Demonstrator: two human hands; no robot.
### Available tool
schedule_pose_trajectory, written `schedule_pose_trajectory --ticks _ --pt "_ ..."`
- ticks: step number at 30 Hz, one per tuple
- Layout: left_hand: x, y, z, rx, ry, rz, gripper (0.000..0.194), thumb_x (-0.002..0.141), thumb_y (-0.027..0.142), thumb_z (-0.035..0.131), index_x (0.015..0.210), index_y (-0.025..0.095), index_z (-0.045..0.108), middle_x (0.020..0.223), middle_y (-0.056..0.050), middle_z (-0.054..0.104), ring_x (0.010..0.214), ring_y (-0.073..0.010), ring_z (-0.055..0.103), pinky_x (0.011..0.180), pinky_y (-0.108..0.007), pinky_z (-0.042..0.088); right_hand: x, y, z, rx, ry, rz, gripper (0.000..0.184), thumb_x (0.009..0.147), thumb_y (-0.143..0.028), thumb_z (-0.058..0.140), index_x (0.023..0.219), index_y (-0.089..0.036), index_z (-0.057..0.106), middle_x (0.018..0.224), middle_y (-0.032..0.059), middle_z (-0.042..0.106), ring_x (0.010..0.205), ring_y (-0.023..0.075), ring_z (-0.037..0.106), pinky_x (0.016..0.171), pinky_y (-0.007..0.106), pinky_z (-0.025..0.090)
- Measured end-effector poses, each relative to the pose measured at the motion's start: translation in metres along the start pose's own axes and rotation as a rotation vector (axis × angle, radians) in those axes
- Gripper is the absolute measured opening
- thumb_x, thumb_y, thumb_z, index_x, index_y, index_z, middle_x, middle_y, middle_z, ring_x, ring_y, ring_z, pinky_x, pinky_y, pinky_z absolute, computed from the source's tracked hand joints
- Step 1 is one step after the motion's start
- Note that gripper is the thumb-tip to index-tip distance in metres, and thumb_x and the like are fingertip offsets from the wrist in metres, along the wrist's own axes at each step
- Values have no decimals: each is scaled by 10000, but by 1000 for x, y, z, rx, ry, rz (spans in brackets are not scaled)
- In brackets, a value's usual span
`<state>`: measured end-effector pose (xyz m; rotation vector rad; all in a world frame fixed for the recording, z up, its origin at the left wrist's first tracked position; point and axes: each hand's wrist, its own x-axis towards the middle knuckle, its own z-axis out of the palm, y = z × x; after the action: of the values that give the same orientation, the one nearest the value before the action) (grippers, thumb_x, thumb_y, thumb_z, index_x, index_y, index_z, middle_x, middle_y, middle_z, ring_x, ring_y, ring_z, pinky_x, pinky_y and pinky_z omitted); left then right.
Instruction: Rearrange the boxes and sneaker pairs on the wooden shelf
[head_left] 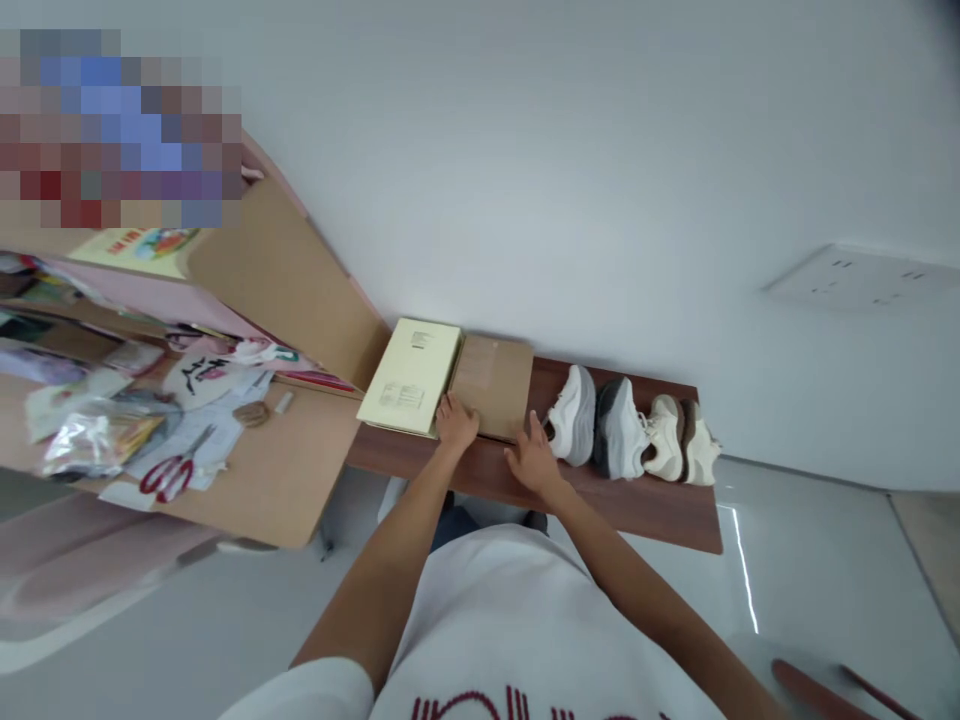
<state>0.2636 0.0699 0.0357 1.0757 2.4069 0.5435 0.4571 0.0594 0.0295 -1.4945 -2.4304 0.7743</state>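
Observation:
A brown cardboard box (495, 380) lies flat on the dark wooden bench (667, 515), right beside a cream box (411, 375) with small printed labels. My left hand (457, 424) rests at the front left corner of the brown box, by the seam with the cream one, its thumb and fingers apart. At the front right corner of the same box is my right hand (534, 456), fingers spread and touching or very near its edge. White sneakers (576, 415) stand just right of that hand.
Grey-and-white sneakers (622, 428) and cream-and-brown sneakers (664, 440) line the bench's right part. A wall runs behind. On the left, a desk (300, 470) holds red-handled scissors (176, 470), papers and a plastic bag (94, 440). A wall socket (862, 275) sits at right.

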Motion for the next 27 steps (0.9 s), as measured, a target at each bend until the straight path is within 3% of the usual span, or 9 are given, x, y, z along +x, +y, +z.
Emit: schedule_pose_trajectory --ticks 3,8,11,14,17,19,23,27 --pt "5 -6 6 -20 -80 22 814 864 343 503 1561 18 238 1612 -285 271 1501 -388 277 1209 -500 230 7 -16 21 -15 -25 110 745 889 -348 622 1535 -81 363 1656 267 127 1491 411 285 1156 491 333" --pt "-10 -18 17 -112 -261 175 886 862 342 523 1592 43 120 1670 -240 117 1550 -334 142 1249 -447 139 -10 -7 33 -65 1 213 842 885 -388 609 1580 -74 252 1668 271 25 1499 429 259 1161 510 322" --pt "-8 -29 3 -174 -387 224 900 860 351 550 1593 58 121 1676 -227 105 1558 -319 89 1257 -435 125 -12 -9 32 -85 16 257 825 889 -380 584 1582 -82 251 1670 262 37 1504 415 251 1158 517 325" --pt "0 -52 -28 -257 -461 320 829 886 372 548 1586 94 203 1668 -195 191 1557 -280 137 1259 -403 154 -7 -26 33 -90 128 342 776 897 -401 564 1555 -76 314 1665 256 104 1514 427 202 1155 566 312" --pt "11 -88 -67 -340 -378 390 714 930 364 501 1572 149 276 1643 -155 288 1530 -240 248 1249 -398 208 -4 -57 41 -46 313 350 703 931 -435 505 1523 -84 363 1660 235 157 1517 411 191 1160 592 298" --pt "21 -116 -91 -365 -273 351 647 950 342 466 1556 173 315 1609 -141 360 1501 -228 319 1231 -409 261 -3 -84 52 13 378 276 651 952 -442 466 1506 -108 388 1649 214 214 1506 374 240 1165 583 307" --pt "51 -162 -125 -319 -42 267 575 935 299 480 1493 173 416 1535 -134 462 1461 -246 383 1231 -429 279 8 -140 77 82 305 130 565 966 -394 446 1471 -141 455 1598 190 347 1479 326 318 1181 549 312" --pt "76 -184 -137 -339 35 180 569 909 283 501 1455 134 451 1484 -166 505 1426 -273 430 1219 -443 308 33 -178 91 31 165 121 627 942 -328 490 1513 -83 402 1633 208 277 1513 334 253 1212 519 266"
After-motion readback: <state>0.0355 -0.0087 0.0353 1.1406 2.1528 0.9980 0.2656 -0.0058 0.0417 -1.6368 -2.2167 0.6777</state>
